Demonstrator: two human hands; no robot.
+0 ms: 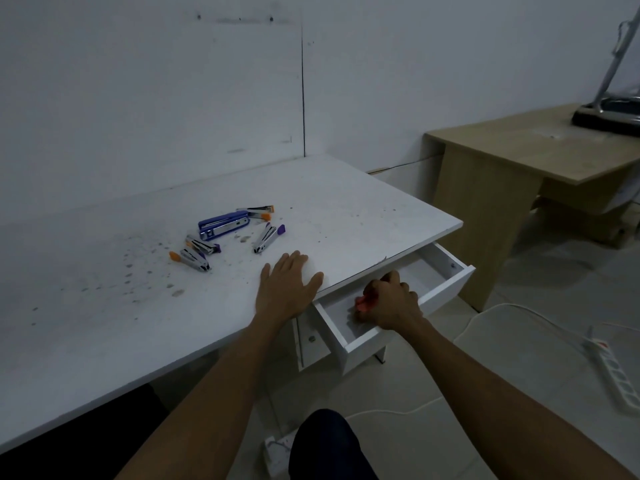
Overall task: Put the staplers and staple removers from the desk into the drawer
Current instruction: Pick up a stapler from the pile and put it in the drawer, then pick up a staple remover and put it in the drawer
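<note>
Head view, right hand: the right hand (pixel 388 303) is down inside the open white drawer (pixel 446 292), fingers curled around a small red-orange object (pixel 362 304). Looks like a stapler or remover, but it's mostly hidden so I can't say which.
Head view, left hand: the left hand (pixel 287 289) lies flat and spread on the white desk top (pixel 104 323) near its front edge, holding nothing.
Still on the desk: a blue-and-chrome stapler (pixel 224 226) in the middle of a loose cluster, an orange-tipped piece (pixel 258 211) just behind it, a purple-tipped chrome one (pixel 268 238) to its right, and two more small chrome ones (pixel 197 252) to its left.
What the next grab hinges on: the cluster sits ahead and to the left of the flat left hand, well apart from the drawer. I'd guess that hand is the nearer one. The purple-tipped one lies diagonally, its chrome end pointing back toward the hand.
Surface: white laminate, speckled with dark spots and grime.
Room: bare whitish walls, a beige wooden table (pixel 540 157) off to the right, and a white power strip (pixel 609 368) on the pale floor.
</note>
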